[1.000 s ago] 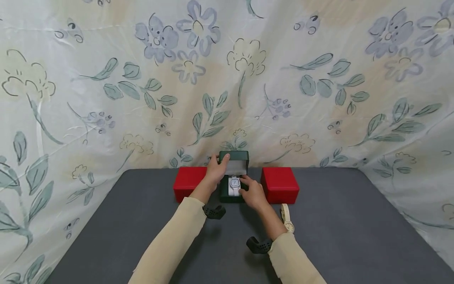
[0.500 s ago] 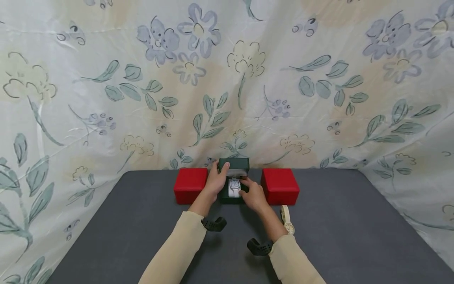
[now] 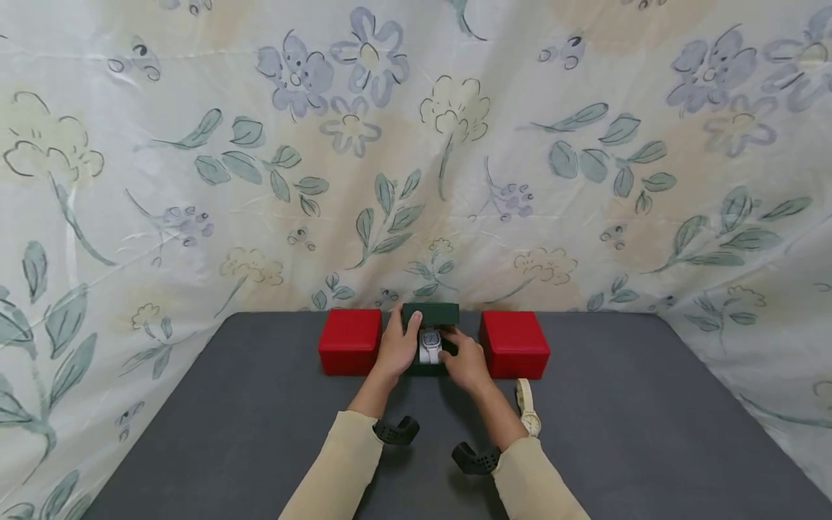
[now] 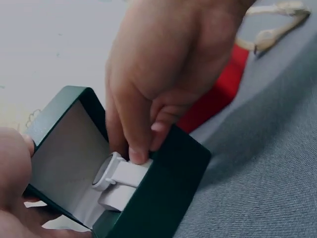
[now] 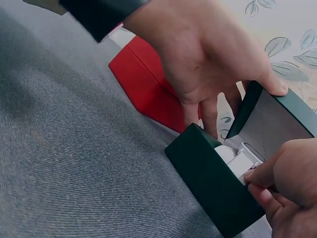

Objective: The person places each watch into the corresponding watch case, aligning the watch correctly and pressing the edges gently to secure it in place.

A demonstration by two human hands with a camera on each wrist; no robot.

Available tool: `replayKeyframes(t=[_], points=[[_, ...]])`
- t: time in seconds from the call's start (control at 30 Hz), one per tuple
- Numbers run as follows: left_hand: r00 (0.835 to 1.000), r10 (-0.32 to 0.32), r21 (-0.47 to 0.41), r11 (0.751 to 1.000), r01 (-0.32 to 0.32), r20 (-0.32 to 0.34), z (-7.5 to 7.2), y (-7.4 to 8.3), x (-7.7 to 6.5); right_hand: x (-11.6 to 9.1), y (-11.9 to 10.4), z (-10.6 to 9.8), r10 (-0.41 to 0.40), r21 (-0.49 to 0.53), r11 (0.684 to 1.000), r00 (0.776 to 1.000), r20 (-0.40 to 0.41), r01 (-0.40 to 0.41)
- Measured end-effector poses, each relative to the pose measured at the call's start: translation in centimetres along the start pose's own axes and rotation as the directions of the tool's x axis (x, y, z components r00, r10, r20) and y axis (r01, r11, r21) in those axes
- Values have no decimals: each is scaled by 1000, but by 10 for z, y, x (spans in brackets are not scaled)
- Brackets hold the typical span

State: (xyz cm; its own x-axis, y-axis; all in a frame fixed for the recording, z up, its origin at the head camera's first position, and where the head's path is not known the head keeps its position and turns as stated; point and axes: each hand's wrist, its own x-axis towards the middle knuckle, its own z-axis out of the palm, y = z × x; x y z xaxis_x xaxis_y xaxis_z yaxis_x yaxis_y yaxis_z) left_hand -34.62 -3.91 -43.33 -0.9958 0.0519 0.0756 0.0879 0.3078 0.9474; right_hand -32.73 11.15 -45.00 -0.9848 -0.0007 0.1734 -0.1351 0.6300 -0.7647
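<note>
An open green watch box (image 5: 213, 183) sits near the back of the table, its raised lid (image 3: 432, 313) tilted forward. Inside, a white watch (image 3: 430, 339) is wrapped round a white cushion (image 4: 116, 197). My left hand (image 3: 398, 348) grips the lid at its left side, thumb on the lid's edge and fingers reaching down behind the box. From the right, my right hand (image 3: 465, 359) reaches over the box wall, with curled fingertips at the watch's white strap (image 4: 130, 173). The right wrist view shows the thumb and a finger close together at that strap.
Closed red boxes stand on either side, a left red box (image 3: 351, 342) and a right red box (image 3: 515, 344). A cream watch (image 3: 528, 413) lies beside my right forearm on the grey table (image 3: 624, 433). A floral cloth (image 3: 455, 180) hangs behind the table.
My left hand has swung the green lid forward and down, so its pale lining no longer shows in the head view. My right hand has stayed at the white watch.
</note>
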Motion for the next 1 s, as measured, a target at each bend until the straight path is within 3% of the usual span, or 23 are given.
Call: replayKeyframes(t=[0.17,0.27,0.4,0.53,0.67,0.77,0.9,1.0], points=[[1000,6,0,1000,-6,-10,1,-1,-3,-1,2,0,-3,40,999,999,-37,4],[1000,11,5,1000,-11,-14,2,-2,-5,-5,4,3,9,130,992,994,-108,5],[999,28,5,1000,-27,-20,2,-3,-5,-13,5,6,114,350,936,976,-186,-42],[999,43,3,999,-43,-12,1,-3,-6,-19,0,4,185,426,902,952,-245,-66],[998,63,18,998,-63,10,1,-6,-6,-17,-6,-2,193,406,908,961,-198,-99],[997,66,28,997,-67,50,-2,-10,-7,-15,-8,-4,215,442,885,971,-105,-148],[991,32,12,999,-34,132,-9,-13,-14,-15,-8,-6,265,490,846,963,-42,-211],[984,8,14,1000,-11,176,-11,-16,-21,-17,-3,-4,261,478,852,965,-37,-212]])
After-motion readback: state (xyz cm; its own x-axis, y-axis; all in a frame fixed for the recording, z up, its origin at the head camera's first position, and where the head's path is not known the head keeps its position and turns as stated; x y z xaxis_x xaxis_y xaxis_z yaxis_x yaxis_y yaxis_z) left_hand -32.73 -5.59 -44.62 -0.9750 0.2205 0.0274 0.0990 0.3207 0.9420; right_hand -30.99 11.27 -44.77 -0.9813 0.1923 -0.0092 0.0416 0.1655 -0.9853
